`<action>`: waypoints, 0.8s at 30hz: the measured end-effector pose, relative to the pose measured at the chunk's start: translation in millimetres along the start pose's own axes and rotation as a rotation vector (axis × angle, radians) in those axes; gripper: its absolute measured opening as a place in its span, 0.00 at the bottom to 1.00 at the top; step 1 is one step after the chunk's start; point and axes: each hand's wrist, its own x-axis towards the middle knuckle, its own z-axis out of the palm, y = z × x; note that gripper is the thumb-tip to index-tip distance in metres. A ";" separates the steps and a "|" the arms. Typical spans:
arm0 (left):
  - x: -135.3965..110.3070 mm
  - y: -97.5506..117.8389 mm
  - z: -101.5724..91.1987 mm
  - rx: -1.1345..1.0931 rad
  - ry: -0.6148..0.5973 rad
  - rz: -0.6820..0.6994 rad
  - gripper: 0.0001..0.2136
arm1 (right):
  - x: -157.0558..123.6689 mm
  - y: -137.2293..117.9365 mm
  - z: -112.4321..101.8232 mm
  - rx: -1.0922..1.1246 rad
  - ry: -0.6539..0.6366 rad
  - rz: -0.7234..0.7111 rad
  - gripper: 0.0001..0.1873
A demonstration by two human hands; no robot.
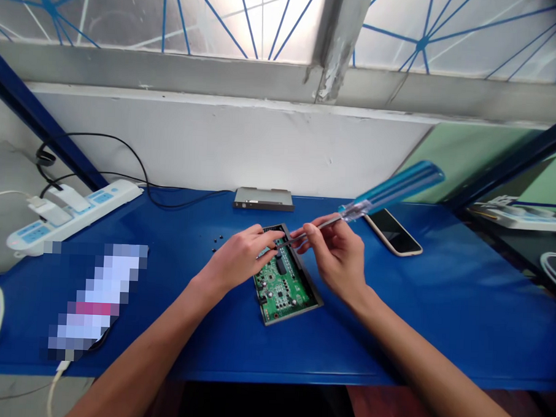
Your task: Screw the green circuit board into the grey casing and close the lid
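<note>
A green circuit board (286,284) lies in a shallow grey metal casing (312,291) at the middle of the blue table. My right hand (338,251) grips a screwdriver by its thin shaft. The screwdriver's clear blue handle (398,188) points up to the right, and its tip slants down leftward to my left fingers. Over the far end of the board, my left hand (246,253) has its thumb and fingers closed together at that tip. Whatever they pinch is too small to make out.
Several small dark screws (215,239) lie left of the board. A grey metal cover (263,198) rests by the back wall. One phone (394,232) lies at right, a blurred-out lit phone (101,299) at left. A white power strip (75,215) with cables stands back left.
</note>
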 end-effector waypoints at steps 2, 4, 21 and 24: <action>0.1 -2.2 2.5 -0.064 0.036 -0.041 0.17 | 11.7 -7.5 1.6 -0.032 -0.064 0.006 0.10; 1.7 -4.4 5.0 -0.127 0.089 -0.076 0.17 | 26.9 -17.1 3.0 -0.095 -0.150 0.023 0.12; 68.6 -24.1 -11.1 -0.553 0.008 -0.308 0.04 | 88.1 -14.7 -1.8 -0.430 -0.378 -0.005 0.12; 63.1 -24.1 -0.7 -0.490 0.068 -0.310 0.04 | 84.4 -7.8 -2.1 -0.441 -0.420 0.009 0.13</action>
